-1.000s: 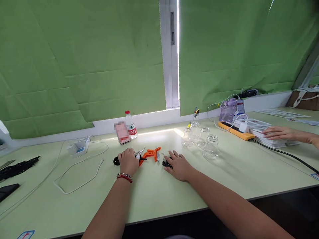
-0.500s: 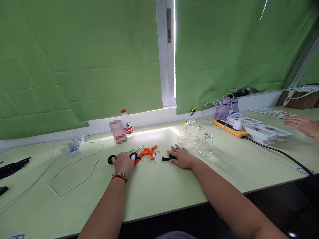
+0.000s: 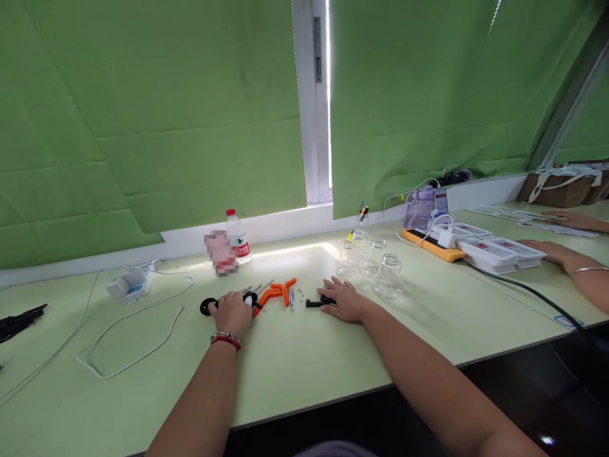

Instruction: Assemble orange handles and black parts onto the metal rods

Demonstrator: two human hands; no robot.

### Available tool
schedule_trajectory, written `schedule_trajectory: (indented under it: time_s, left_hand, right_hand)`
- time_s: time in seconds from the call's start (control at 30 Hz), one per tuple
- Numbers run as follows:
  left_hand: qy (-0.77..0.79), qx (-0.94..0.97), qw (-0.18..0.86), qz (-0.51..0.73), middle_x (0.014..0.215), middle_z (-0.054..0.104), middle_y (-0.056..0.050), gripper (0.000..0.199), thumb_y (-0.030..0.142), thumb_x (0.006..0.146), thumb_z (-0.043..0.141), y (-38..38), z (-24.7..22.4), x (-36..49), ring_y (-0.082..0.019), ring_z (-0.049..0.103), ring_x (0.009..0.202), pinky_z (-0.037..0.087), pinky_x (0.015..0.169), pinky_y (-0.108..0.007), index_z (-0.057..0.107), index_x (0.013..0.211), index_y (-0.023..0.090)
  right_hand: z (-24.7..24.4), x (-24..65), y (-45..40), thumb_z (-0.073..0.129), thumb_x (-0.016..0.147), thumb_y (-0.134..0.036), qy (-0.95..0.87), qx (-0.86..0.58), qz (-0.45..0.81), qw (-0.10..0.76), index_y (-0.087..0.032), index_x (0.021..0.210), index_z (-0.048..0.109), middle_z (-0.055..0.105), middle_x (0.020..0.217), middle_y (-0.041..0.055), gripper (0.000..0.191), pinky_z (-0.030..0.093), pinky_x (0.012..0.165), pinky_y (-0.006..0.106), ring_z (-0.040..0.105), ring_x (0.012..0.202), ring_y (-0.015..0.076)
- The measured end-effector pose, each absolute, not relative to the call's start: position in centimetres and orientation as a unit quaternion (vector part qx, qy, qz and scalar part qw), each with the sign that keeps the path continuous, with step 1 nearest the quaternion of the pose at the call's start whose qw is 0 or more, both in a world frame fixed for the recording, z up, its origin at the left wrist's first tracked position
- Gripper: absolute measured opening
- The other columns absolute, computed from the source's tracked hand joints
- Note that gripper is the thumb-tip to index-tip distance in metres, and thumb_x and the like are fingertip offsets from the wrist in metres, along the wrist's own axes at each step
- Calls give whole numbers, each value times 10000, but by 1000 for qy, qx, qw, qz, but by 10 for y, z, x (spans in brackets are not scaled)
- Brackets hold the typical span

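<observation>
My left hand (image 3: 233,312) rests on the table over black round parts (image 3: 205,306), its fingers curled around them. Orange plastic pieces (image 3: 275,293) lie just right of it, with thin metal rods (image 3: 263,287) behind. Short metal pins (image 3: 292,299) and several tiny nuts (image 3: 301,296) lie between my hands. My right hand (image 3: 343,299) lies palm down with its fingers spread, partly over a black part (image 3: 314,303); what is under the palm is hidden.
Several glass jars (image 3: 389,279) stand beyond my right hand. A water bottle (image 3: 241,241) stands at the back. White cables (image 3: 137,363) lie left. An orange power strip (image 3: 432,246), stacked cards (image 3: 490,254) and another person's hands (image 3: 552,251) are at the right.
The view has shifted slightly, while my hands stay on the same parts. At the right, a second hand of the other person has come into view near the card stacks.
</observation>
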State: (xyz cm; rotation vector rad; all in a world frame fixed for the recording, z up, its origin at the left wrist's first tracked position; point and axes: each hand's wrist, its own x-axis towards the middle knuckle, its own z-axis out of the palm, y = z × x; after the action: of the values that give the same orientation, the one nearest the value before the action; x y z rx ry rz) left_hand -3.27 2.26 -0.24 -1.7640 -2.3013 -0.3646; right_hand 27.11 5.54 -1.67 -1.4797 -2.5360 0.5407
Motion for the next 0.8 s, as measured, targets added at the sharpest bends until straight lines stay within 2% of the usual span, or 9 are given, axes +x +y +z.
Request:
schedule_trajectory:
  time_s: [0.27,0.37,0.5,0.57,0.7,0.8]
  left_hand:
    - [-790,-589,99,-140,991,641,-161,236,192,792,390,23,-4,-33,-306,540,990,287,850,-471,611,855,138]
    - [-791,-585,92,-156,978,641,-164,213,184,793,394,23,-4,-34,-312,541,984,287,840,-461,596,839,135]
    - [-789,-576,97,-191,928,645,-158,189,177,802,390,23,-2,-35,-317,558,960,290,829,-444,575,808,142]
    - [-780,-576,109,-217,911,646,-151,191,170,803,383,22,-1,-35,-318,565,945,295,829,-448,571,821,140]
    - [-732,-593,135,-306,930,646,-158,227,214,830,377,22,1,-34,-326,568,947,331,829,-445,575,902,131]
    - [-685,-596,89,-408,890,654,-133,251,280,858,373,22,0,-30,-296,597,867,399,757,-392,561,961,149]
  right_hand:
    - [-16,274,57,419,864,-545,-842,-499,194,71,-279,1423,339,132,1546,67,624,-3,1114,510,2,1423,288]
    - [-16,273,56,446,859,-512,-845,-494,186,88,-288,1421,339,139,1544,65,614,-13,1114,513,14,1423,288]
    - [-14,268,52,472,864,-411,-873,-448,153,118,-321,1298,523,167,1540,17,446,-42,1119,491,44,1424,275]
    - [-13,266,51,457,874,-371,-879,-439,140,124,-318,1227,593,202,1531,4,382,-43,1118,494,69,1421,280]
    - [-14,266,51,441,883,-344,-870,-458,130,130,-288,1201,619,256,1514,30,369,-7,1116,512,113,1414,293]
    - [-15,266,52,458,877,-341,-863,-468,130,136,-271,1223,603,278,1505,54,381,14,1115,511,130,1411,297]
